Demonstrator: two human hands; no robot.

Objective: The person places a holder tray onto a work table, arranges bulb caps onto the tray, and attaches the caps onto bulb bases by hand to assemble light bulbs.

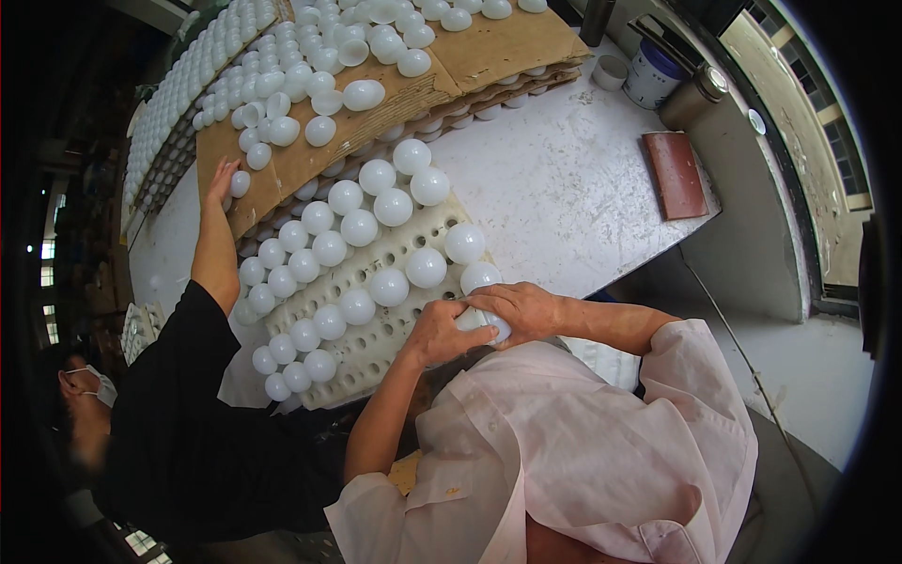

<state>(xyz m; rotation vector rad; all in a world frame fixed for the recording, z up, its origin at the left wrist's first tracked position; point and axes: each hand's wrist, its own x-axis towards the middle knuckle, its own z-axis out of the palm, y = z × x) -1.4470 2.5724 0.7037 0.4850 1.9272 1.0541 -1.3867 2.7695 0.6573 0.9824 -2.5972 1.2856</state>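
Observation:
Both of my hands are closed together at the near right corner of a foam tray with rows of holes [366, 327]. Between them is a white light bulb [497, 326], mostly covered by fingers. My left hand [440, 331] grips it from the left, thumb stretched across it. My right hand [522, 310] wraps over it from the right. Right beside my hands, a glossy white bulb [480, 275] stands in the tray. More round white bulbs [360, 227] fill several rows of holes, while other holes are bare.
Stacked cardboard [470, 58] beyond the tray carries many loose white bulb covers [352, 52]. At left, a masked co-worker's hand [222, 180] touches one cover. A reddish-brown block [673, 175], a metal flask [695, 98] and a white-and-blue tub [654, 75] stand along the right side.

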